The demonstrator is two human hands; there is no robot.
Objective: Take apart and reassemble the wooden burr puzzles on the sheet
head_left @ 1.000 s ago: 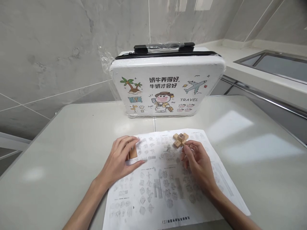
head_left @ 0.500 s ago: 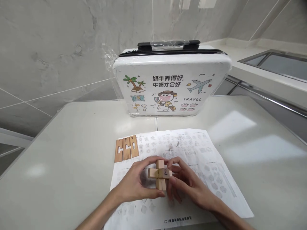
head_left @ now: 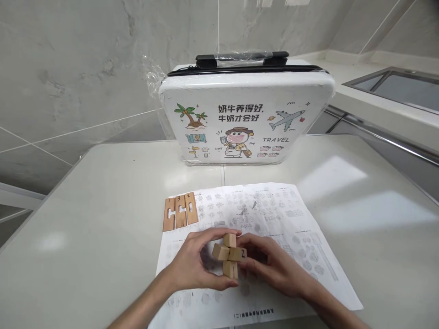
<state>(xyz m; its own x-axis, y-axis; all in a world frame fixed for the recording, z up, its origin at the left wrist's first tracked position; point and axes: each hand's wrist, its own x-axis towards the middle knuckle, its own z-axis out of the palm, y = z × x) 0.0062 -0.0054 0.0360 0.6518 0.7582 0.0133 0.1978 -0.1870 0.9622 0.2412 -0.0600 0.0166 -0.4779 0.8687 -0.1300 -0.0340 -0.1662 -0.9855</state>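
A small cross-shaped wooden burr puzzle (head_left: 229, 255) is held above the printed sheet (head_left: 270, 292). My left hand (head_left: 194, 262) clasps it between the thumb below and fingers above. My right hand (head_left: 270, 265) pinches its right side; some of those fingertips are hidden behind the wood. One bar marked "2" faces up and points right, slightly skewed against the other bars. On the sheet's upper left corner lie three flat wooden pieces (head_left: 180, 211) side by side, marked 1, 3 and 2, with cut-out slots.
Behind the sheet a white plastic-wrapped suitcase (head_left: 247, 100) with cartoon prints and a black handle stands upright on the pale table (head_left: 103, 196). A grey tiled wall (head_left: 85, 68) rises behind. At the right is a counter with a dark-framed panel (head_left: 404, 89).
The bar marked "2" has shifted and turned rightward, and the left-hand block has tilted. My right fingers have closed in around the puzzle's right end. My left hand keeps its hold.
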